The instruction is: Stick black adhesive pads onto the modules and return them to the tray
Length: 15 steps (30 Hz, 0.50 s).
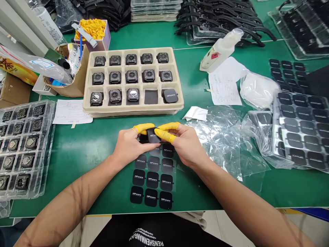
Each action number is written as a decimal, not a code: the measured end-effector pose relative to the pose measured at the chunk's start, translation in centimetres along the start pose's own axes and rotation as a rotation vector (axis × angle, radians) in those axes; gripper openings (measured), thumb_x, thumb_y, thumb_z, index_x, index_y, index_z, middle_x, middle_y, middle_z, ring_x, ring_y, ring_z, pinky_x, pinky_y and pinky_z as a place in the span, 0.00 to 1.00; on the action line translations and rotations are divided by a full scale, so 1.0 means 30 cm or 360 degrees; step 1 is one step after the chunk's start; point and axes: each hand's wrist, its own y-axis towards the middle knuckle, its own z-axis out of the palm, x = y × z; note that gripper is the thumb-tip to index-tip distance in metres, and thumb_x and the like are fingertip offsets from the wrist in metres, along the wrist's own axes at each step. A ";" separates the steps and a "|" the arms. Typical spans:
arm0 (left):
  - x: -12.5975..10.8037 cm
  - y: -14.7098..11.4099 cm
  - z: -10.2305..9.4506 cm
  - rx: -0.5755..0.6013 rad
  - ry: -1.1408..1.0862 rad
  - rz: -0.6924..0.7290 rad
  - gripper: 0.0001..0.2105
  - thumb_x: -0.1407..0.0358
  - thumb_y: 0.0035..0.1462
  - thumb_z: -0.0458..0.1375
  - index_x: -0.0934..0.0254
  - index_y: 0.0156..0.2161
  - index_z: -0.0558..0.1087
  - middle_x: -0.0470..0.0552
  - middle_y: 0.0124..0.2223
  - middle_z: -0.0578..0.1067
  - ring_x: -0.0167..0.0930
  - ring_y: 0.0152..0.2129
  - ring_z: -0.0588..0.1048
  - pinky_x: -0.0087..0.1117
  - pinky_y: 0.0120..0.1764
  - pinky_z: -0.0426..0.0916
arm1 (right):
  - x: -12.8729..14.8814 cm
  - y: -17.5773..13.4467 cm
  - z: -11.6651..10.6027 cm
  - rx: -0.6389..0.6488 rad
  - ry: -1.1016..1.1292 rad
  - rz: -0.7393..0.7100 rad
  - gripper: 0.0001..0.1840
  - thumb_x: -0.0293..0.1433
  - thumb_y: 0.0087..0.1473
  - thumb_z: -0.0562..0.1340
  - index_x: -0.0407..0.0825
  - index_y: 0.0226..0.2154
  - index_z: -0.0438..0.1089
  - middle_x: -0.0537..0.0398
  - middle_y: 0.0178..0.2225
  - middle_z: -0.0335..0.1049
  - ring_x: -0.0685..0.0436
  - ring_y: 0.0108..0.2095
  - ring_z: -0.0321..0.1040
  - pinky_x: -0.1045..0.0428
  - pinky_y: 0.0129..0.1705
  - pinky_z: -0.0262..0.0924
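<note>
A black smartwatch case (153, 136) with white lettering on its face is pinched between my two hands. My left hand (132, 142), with a yellow finger cot on its index finger, grips its left side. On the right, my right hand (182, 140) wears yellow finger cots on thumb and finger, which press on its face and edge. Right below lies a clear sheet of black lettered screen stickers (152, 179). Beyond my hands, a beige tray (133, 110) holds watch cases, mostly back side up. One front-row pocket has no watch; beside it a watch (170, 95) lies face up.
Clear plastic trays of watches (28, 142) stand at left. A cardboard box (82, 73) and a box of yellow finger cots (95, 31) are behind. A white bottle (221, 49), crumpled plastic film (221, 137) and more sticker sheets (295, 125) occupy the right. Black straps (221, 17) lie behind.
</note>
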 end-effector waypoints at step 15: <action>-0.006 -0.004 0.001 -0.0030 0.0006 0.0036 0.24 0.59 0.42 0.79 0.59 0.47 0.83 0.45 0.37 0.87 0.32 0.31 0.85 0.30 0.37 0.81 | -0.009 -0.008 -0.005 0.0021 -0.0201 -0.0188 0.23 0.45 0.40 0.80 0.51 0.35 0.79 0.54 0.35 0.80 0.45 0.35 0.78 0.47 0.42 0.74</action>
